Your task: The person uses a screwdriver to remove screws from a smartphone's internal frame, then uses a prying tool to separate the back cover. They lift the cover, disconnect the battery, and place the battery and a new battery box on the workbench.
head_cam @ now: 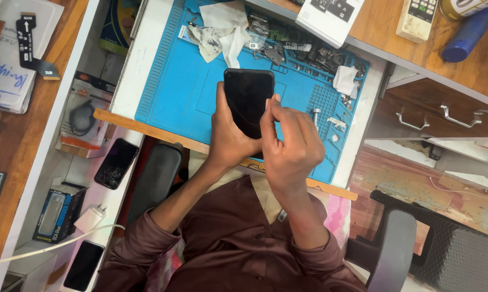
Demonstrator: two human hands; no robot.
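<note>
One black smartphone (247,100), glossy slab with rounded corners, upright in the grip of the left hand (226,135), thumb along its left edge, fingers wrapped behind and out of sight. Right hand (290,143) just beside, fingertips (271,105) pressed together in a pinch at the phone's right edge; whatever sits between them too small to tell. Beneath both hands, one blue repair mat (173,86), rubbery, ribbed along its left border, with moulded compartments and a studded patch off to the right of the grip. Beyond the phone, at the mat's far edge, a scatter of small dark metal parts (303,51), too many and too tangled to count, plus two crumpled stained tissues (219,30) and one smaller white wad (344,80). Open blue mat to the left of the grip, bare and flat, the roomiest stretch; to the right, only a narrow strip before the mat's edge and the rim of the white surface (141,59). Well to the left of the grip and lower, on a pale shelf, two more dark phones: one with a cracked screen (115,163), one nearer the bottom edge (84,265), with one white charger plug (90,218) between them. Far right, two metal drawer handles (438,119) on brown wooden fronts.
</note>
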